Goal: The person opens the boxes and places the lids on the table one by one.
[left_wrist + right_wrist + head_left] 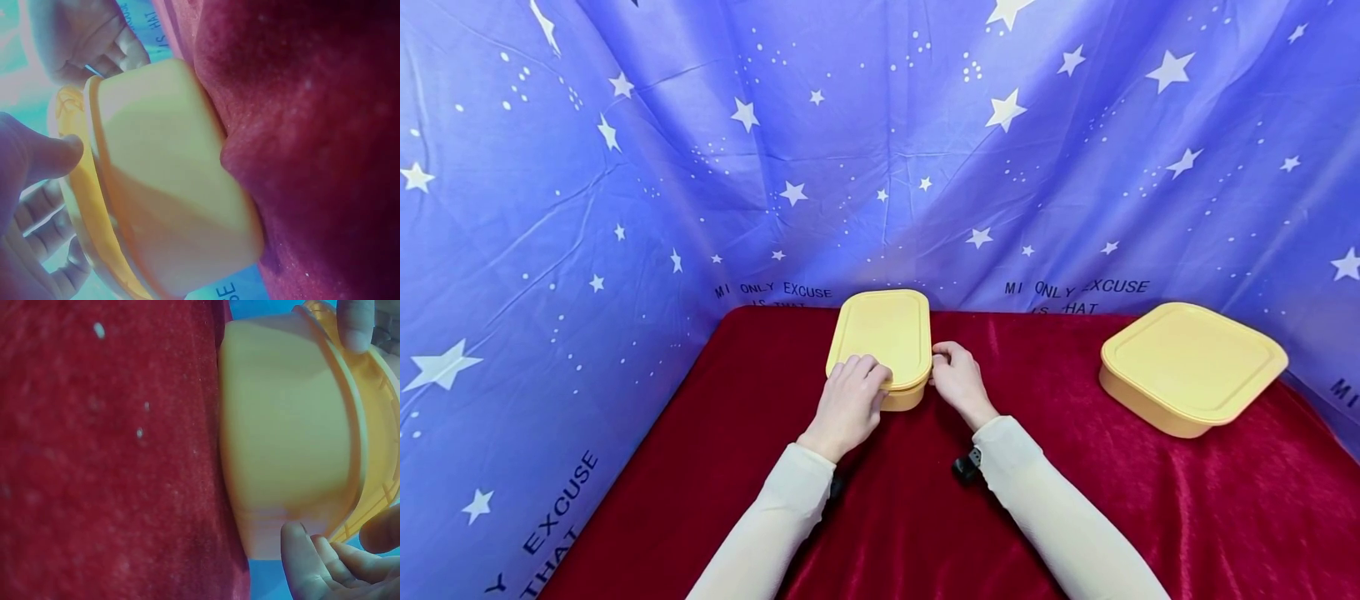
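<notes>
A yellow lidded food container (904,401) stands at the table's back middle. Its lid (880,333) is tilted up at the near edge, leaving a gap above the box rim, plain in both wrist views. My left hand (848,400) pinches that near edge, thumb (59,156) under the lid and fingers over its top. At the right side, my right hand (957,383) curls about the container's edge. In the right wrist view its fingertips (297,550) lie against the box wall, with the thumb by the lid. The container's inside is hidden.
A second, wider yellow container (1195,367) with its lid on stands at the right of the table. Red velvet cloth (865,517) covers the table. A blue star-printed curtain (880,150) hangs behind and along the left.
</notes>
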Available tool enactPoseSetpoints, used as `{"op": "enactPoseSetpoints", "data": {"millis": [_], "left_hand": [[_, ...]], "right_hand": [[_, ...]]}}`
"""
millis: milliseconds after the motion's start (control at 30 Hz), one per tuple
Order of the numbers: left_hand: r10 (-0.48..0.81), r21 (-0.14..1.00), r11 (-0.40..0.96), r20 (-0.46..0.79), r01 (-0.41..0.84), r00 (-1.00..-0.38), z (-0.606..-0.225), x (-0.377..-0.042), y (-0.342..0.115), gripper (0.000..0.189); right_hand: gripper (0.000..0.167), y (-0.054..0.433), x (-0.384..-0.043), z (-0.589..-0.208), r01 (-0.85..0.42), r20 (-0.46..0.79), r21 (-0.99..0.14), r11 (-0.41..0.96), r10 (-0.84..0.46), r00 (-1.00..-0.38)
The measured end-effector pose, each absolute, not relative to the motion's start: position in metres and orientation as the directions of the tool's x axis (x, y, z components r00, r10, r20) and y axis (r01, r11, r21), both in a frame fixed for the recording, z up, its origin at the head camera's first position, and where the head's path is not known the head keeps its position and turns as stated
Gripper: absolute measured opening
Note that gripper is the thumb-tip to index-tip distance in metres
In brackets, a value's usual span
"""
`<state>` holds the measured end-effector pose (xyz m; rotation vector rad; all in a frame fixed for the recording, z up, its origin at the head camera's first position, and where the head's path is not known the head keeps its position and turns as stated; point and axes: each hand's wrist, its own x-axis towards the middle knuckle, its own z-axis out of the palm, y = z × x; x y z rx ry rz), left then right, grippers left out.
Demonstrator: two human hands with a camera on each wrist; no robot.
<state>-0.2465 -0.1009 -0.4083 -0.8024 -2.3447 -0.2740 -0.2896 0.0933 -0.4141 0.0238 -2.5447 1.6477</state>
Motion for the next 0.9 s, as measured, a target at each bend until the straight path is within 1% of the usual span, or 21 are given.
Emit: {"op": "enactPoseSetpoints", "data": {"millis": [300, 600, 900], "left_hand": [[0.469, 0.004, 0.792, 0.636, 0.610, -0.613, -0.4081, -0.2465, -0.1017, 0.019], [0.456, 0.018, 0.796, 0.640, 0.606, -0.618, -0.4058, -0.2454, -0.1015, 0.019], [0.453, 0.019, 0.792, 0.650, 0.610, -0.610, -0.4050, -0.2459, -0.1026, 0.020]], "right_hand": [[0.029, 0.0928, -0.2903, -0.4153, -0.068, 0.101, -0.900, 0.432, 0.054, -0.993], [0.030, 0.0924, -0.2907, -0.4159, -0.066, 0.095, -0.905, 0.421, 0.048, -0.994], [0.033, 0.0918, -0.2906, -0.4164, -0.068, 0.087, -0.905, 0.419, 0.027, -0.996]]}}
